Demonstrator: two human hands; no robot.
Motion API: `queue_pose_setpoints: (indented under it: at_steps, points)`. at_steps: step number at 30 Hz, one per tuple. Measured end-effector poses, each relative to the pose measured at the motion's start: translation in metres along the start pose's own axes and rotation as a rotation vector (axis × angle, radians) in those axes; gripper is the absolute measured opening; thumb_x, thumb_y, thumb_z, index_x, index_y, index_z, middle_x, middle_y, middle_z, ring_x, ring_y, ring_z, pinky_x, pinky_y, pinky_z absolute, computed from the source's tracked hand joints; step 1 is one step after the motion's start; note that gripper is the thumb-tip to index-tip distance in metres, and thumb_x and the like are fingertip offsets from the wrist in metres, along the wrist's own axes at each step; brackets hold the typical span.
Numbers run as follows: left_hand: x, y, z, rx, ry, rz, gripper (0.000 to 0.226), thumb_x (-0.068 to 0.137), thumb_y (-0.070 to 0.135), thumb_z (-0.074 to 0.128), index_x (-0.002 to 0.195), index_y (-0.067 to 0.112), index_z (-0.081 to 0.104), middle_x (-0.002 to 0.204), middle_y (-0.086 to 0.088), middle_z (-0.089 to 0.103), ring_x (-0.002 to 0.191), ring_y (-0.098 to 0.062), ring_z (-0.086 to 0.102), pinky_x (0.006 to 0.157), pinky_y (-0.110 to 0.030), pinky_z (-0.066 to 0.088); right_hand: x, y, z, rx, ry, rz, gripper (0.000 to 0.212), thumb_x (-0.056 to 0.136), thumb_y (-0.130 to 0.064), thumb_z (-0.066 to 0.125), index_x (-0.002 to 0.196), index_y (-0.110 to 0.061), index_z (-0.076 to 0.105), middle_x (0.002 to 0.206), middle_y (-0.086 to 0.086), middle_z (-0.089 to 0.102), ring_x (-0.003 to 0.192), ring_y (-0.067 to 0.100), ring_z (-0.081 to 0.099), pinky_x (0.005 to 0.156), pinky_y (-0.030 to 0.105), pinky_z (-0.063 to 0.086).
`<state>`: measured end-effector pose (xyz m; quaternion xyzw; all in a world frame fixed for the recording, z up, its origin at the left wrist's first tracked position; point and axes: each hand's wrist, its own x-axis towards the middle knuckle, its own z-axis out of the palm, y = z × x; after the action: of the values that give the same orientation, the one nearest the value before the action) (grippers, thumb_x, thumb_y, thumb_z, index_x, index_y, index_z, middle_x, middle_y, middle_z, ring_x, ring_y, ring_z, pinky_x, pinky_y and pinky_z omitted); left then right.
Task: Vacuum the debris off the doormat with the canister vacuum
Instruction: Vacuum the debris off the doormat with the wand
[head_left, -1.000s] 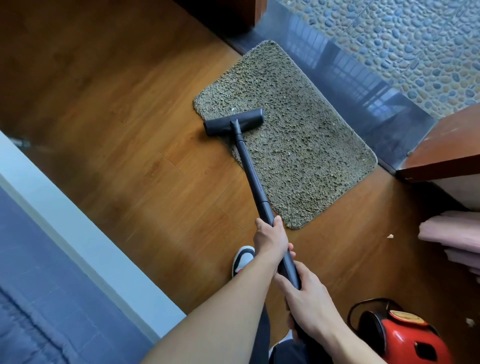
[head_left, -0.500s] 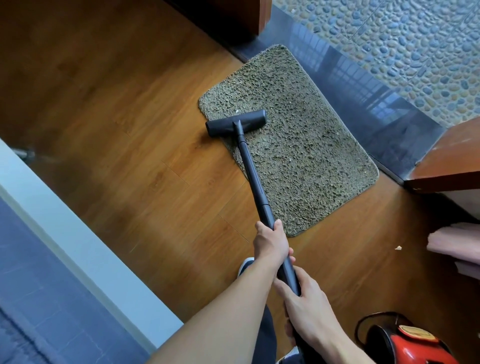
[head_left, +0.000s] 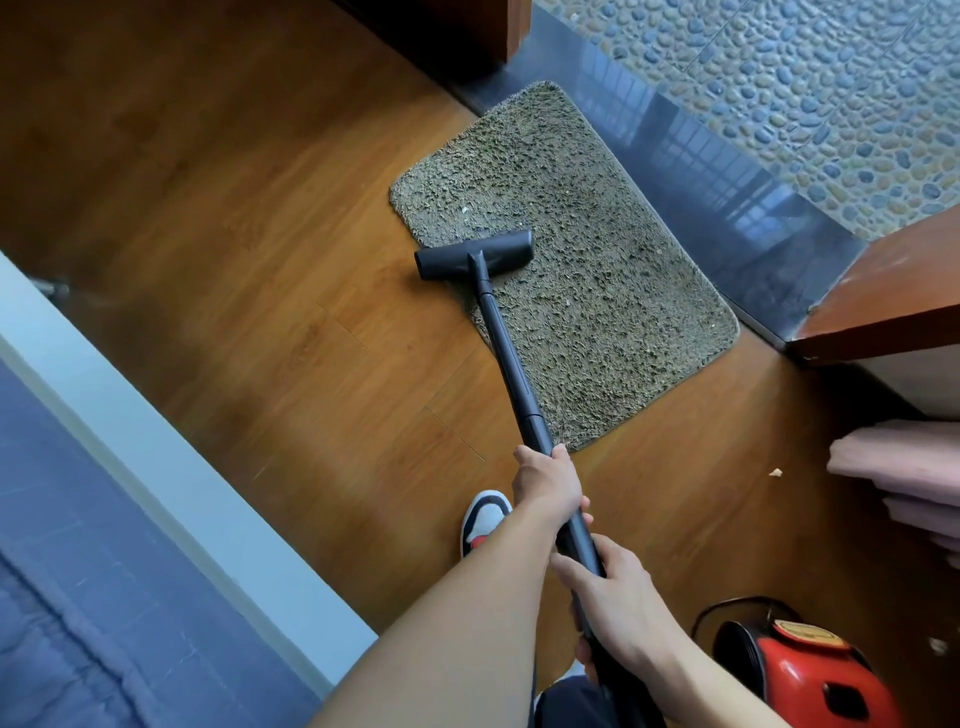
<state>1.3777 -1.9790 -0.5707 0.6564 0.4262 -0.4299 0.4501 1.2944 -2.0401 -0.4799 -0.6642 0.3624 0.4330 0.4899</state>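
The floor nozzle (head_left: 474, 255) has slid back toward the near-left edge of the doormat (head_left: 587, 270) since a second ago, its left end now hanging over the wooden floor (head_left: 249, 270). Pale debris specks (head_left: 464, 210) sit just beyond it on the pile. Left hand (head_left: 548, 486) is clenched around the black wand (head_left: 511, 364), right hand (head_left: 621, 597) wrapped lower on it. A sneaker (head_left: 483, 519) shows beneath. Far right, the red canister vacuum (head_left: 800, 670) sits on the floor, folded pink towels (head_left: 904, 467) beyond it.
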Motion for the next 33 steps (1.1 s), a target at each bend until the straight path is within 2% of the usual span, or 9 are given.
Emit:
queue_pose_setpoints:
  at_steps: [4,6,9,14,18,21,24,29,33]
  points:
    - [-0.013,-0.032,0.018,-0.01,-0.031,-0.032,0.024,0.104,0.033,0.037,0.117,0.013,0.036,0.079,-0.011,0.054,0.049,-0.02,0.054,0.058,-0.037,0.058,-0.011,0.033,-0.004,0.005,-0.015,0.03,0.015,0.099,-0.03,0.059,0.101,-0.016,0.056,0.071,0.011,0.061,0.051,0.024,0.058,0.05,0.035,0.053]
    - [-0.019,-0.047,0.027,-0.01,-0.03,-0.029,0.025,0.104,0.033,0.038,0.118,0.012,0.037,0.083,-0.01,0.054,0.05,-0.019,0.055,0.054,-0.036,0.058,-0.019,0.047,-0.009,0.003,-0.021,0.038,0.013,0.1,-0.029,0.058,0.104,-0.016,0.055,0.076,0.013,0.062,0.054,0.024,0.059,0.051,0.031,0.055]
    - [-0.029,-0.072,0.043,-0.011,-0.041,-0.03,0.026,0.104,0.034,0.038,0.119,0.013,0.037,0.087,-0.01,0.053,0.05,-0.017,0.055,0.049,-0.032,0.055,-0.033,0.07,-0.016,0.011,-0.028,0.068,0.013,0.1,-0.03,0.057,0.107,-0.018,0.055,0.072,0.012,0.063,0.051,0.021,0.059,0.047,0.027,0.051]
    - [-0.049,-0.109,0.066,-0.01,-0.084,-0.031,0.027,0.105,0.037,0.037,0.122,0.016,0.034,0.093,-0.009,0.053,0.053,-0.015,0.056,0.055,-0.03,0.058,-0.053,0.113,-0.024,-0.059,0.039,0.062,0.011,0.096,-0.028,0.062,0.101,-0.019,0.064,0.08,0.005,0.066,0.056,0.008,0.057,0.049,0.014,0.043]
    - [-0.064,-0.128,0.076,-0.023,-0.083,-0.024,0.025,0.105,0.037,0.038,0.121,0.017,0.035,0.09,-0.009,0.053,0.048,-0.013,0.054,0.047,-0.026,0.052,-0.066,0.139,-0.023,-0.082,0.094,0.048,0.016,0.092,-0.036,0.065,0.105,-0.026,0.064,0.088,0.002,0.071,0.073,0.011,0.064,0.068,0.024,0.049]
    - [-0.069,-0.136,0.079,-0.008,-0.056,0.019,0.025,0.104,0.037,0.039,0.121,0.019,0.035,0.084,-0.007,0.055,0.046,-0.011,0.055,0.045,-0.023,0.05,-0.071,0.149,-0.022,-0.099,0.122,0.025,0.025,0.091,-0.041,0.066,0.113,-0.03,0.063,0.09,-0.002,0.07,0.081,0.011,0.066,0.071,0.025,0.049]
    - [-0.069,-0.136,0.079,-0.017,-0.042,0.036,0.031,0.103,0.039,0.04,0.127,0.02,0.037,0.082,-0.005,0.056,0.046,-0.01,0.056,0.048,-0.025,0.054,-0.073,0.146,-0.021,-0.082,0.127,-0.013,0.026,0.091,-0.043,0.065,0.115,-0.033,0.063,0.086,-0.004,0.069,0.077,0.007,0.065,0.067,0.02,0.047]
    - [-0.058,-0.114,0.067,-0.045,-0.023,0.055,0.035,0.103,0.039,0.041,0.13,0.017,0.036,0.078,-0.005,0.055,0.044,-0.012,0.055,0.049,-0.028,0.054,-0.063,0.124,-0.02,-0.073,0.108,-0.033,0.019,0.093,-0.041,0.063,0.111,-0.035,0.061,0.088,0.0,0.07,0.072,0.007,0.065,0.067,0.023,0.049]
    - [-0.038,-0.079,0.048,-0.061,-0.003,0.066,0.037,0.101,0.039,0.042,0.128,0.014,0.039,0.067,-0.005,0.055,0.041,-0.016,0.055,0.059,-0.039,0.06,-0.045,0.085,-0.018,0.019,0.02,-0.042,0.011,0.098,-0.036,0.058,0.107,-0.031,0.057,0.073,0.01,0.067,0.048,0.017,0.061,0.051,0.03,0.052]
